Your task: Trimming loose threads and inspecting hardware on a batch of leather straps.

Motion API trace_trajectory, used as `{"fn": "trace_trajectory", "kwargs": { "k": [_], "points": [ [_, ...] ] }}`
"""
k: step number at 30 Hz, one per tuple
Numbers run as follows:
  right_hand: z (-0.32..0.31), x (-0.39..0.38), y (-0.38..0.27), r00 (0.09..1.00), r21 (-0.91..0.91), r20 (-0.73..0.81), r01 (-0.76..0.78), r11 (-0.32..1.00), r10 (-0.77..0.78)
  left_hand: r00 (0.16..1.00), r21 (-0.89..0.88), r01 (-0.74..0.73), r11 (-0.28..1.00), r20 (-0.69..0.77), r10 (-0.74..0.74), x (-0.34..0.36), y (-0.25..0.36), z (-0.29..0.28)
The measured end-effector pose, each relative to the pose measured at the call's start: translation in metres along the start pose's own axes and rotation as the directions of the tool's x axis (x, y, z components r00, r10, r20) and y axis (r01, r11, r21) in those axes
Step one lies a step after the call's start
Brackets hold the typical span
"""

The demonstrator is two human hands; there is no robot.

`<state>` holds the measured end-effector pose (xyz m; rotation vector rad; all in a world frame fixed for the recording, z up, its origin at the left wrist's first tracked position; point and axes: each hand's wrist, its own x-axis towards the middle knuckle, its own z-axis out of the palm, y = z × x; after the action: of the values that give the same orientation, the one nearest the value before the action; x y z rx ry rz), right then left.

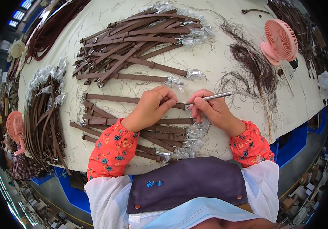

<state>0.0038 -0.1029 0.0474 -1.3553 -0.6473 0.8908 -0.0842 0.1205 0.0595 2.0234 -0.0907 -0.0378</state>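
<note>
My left hand [152,106] is closed in a pinch on a brown strap [112,98], close to its right end. The strap lies across the table, with its far end stretching left past my wrist. In my right hand [213,110] is a slim silver pen-like metal tool [219,95], its tip touching or very near the strap's end between my hands. The fine detail at that tip is too small to make out. Just below my hands lie several more brown straps [167,136], their metal clasps wrapped in clear plastic.
Beyond my hands spreads a large pile of brown straps [133,39]. Another bundle [44,120] lies at the left. Loose dark threads [253,66] tangle at the right, near a pink fan [281,40]. Blue bins [291,143] sit below the table's right edge.
</note>
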Motion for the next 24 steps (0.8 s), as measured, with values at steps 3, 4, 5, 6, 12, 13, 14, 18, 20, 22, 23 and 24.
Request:
{"fn": "trace_trajectory", "kwargs": {
  "k": [3, 4, 5, 6, 12, 13, 14, 18, 20, 22, 23, 24],
  "points": [
    [0.0003, 0.0, 0.001, 1.0, -0.002, -0.004, -0.006, 1.0, 0.006, 1.0, -0.015, -0.003, 1.0, 0.001, 0.003, 0.0, -0.0006, 0.0001],
    [0.0005, -0.0001, 0.0013, 1.0, -0.006, -0.005, -0.006, 1.0, 0.006, 1.0, -0.015, -0.002, 1.0, 0.006, 0.002, 0.0, -0.0005, 0.0],
    [0.0007, -0.0001, 0.0014, 1.0, -0.006, -0.005, -0.007, 1.0, 0.007, 1.0, -0.015, -0.002, 1.0, 0.006, 0.002, -0.0001, -0.0002, 0.0],
    [0.0011, 0.0002, 0.0013, 1.0, -0.01, -0.004, -0.008, 1.0, 0.008, 1.0, -0.024, 0.012, 1.0, 0.007, -0.012, -0.0003, 0.0003, 0.0001],
    [0.0001, 0.001, 0.0023, 1.0, -0.025, 0.004, -0.012, 1.0, 0.012, 0.999, -0.035, 0.033, 0.999, 0.018, -0.033, 0.0001, -0.0002, 0.0008],
    [0.0002, 0.0012, 0.0022, 1.0, -0.028, 0.008, -0.013, 1.0, 0.014, 0.999, -0.04, 0.029, 0.999, 0.016, -0.028, 0.0, -0.0002, 0.0008],
    [0.0005, 0.0013, 0.0017, 1.0, -0.027, 0.008, -0.013, 1.0, 0.013, 0.999, -0.039, 0.03, 0.999, 0.016, -0.029, -0.0002, -0.0007, 0.0009],
    [0.001, 0.0012, 0.0008, 1.0, -0.045, 0.007, -0.025, 0.999, 0.026, 0.999, -0.041, 0.028, 0.999, 0.023, -0.027, -0.0008, -0.0032, 0.0017],
    [0.0006, 0.0011, 0.001, 1.0, -0.048, 0.009, -0.024, 0.999, 0.024, 1.0, -0.048, 0.022, 0.999, 0.02, -0.021, -0.001, -0.0031, 0.0019],
    [0.0004, 0.0011, 0.0007, 1.0, -0.05, 0.014, -0.026, 0.998, 0.026, 1.0, -0.042, 0.002, 0.999, 0.016, -0.002, -0.001, -0.0026, 0.0019],
    [0.0005, 0.0012, 0.0007, 1.0, -0.05, 0.013, -0.026, 0.998, 0.027, 1.0, -0.042, 0.002, 0.999, 0.017, -0.002, -0.001, -0.0028, 0.002],
    [0.0007, 0.0013, 0.0008, 1.0, -0.052, 0.014, -0.027, 0.998, 0.027, 1.0, -0.054, 0.003, 0.999, 0.015, -0.002, -0.0011, -0.003, 0.0022]
  ]
}}
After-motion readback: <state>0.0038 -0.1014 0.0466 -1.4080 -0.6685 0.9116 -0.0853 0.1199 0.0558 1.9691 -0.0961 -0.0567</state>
